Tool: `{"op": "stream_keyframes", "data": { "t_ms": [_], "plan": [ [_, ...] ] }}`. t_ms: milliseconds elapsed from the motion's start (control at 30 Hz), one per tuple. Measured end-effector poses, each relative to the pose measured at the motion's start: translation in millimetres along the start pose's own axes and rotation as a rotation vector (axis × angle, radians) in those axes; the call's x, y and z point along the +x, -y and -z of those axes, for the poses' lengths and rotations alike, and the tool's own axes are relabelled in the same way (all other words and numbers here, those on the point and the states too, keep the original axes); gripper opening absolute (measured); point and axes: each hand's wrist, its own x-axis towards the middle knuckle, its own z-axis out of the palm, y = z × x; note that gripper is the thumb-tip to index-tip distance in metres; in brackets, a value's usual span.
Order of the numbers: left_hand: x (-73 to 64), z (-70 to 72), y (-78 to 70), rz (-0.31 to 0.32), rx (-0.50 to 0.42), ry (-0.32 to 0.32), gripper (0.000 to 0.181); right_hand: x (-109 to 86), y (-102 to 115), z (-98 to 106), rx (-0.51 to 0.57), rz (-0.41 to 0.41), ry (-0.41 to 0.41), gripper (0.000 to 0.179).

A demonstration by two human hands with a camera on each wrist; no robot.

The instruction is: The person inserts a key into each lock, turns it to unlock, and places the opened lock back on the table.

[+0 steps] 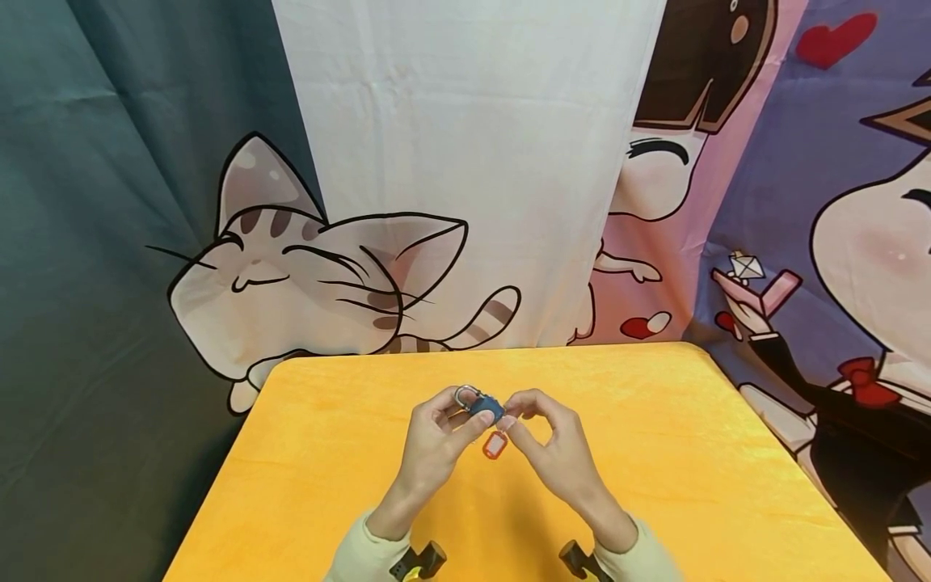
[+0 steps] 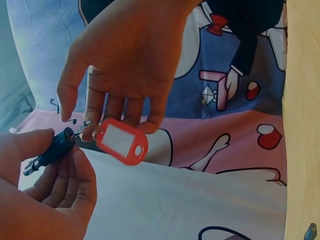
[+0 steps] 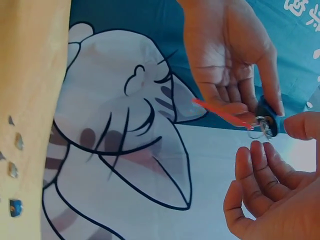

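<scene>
A blue padlock [image 1: 486,408] is held by my left hand [image 1: 435,436] between thumb and fingers, above the table. Its silver shackle [image 1: 465,395] points up and to the left. At the padlock's keyhole end, a small metal key [image 2: 79,131] and a ring [image 3: 256,133] show; how deep the key sits I cannot tell. From the ring hangs a red key tag [image 2: 121,142] with a white label. My right hand [image 1: 556,449] is beside the key, thumb and index finger near it. In the right wrist view, its thumb stands apart from its fingers, with no grip visible.
A yellow-covered table [image 1: 327,469] lies below both hands. Cartoon-printed curtains [image 1: 465,162] hang behind it. In the right wrist view, a small blue item [image 3: 16,207] and several small greyish ones show on the yellow surface. Cameras [image 1: 422,559] are strapped on both wrists.
</scene>
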Motion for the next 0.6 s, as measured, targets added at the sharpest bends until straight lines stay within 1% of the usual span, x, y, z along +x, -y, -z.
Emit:
{"op": "stream_keyframes", "data": {
  "t_ms": [200,300,433,600],
  "plan": [
    [-0.1,-0.3,2.0,-0.055,0.134,-0.016,0.015,5.4,8,6,-0.032,0.081,-0.034,0.019],
    [0.1,-1.0,2.9,-0.099,0.180,-0.011,0.015,6.2,12,7,-0.036,0.105,-0.042,0.022],
    [0.5,-2.0,3.7,-0.161,0.228,-0.006,0.014,7.0,15,8,-0.040,0.139,-0.038,0.022],
    [1.2,-2.0,6.6,-0.231,0.322,-0.024,0.014,6.6,15,8,-0.046,0.178,-0.012,0.021]
  ]
}}
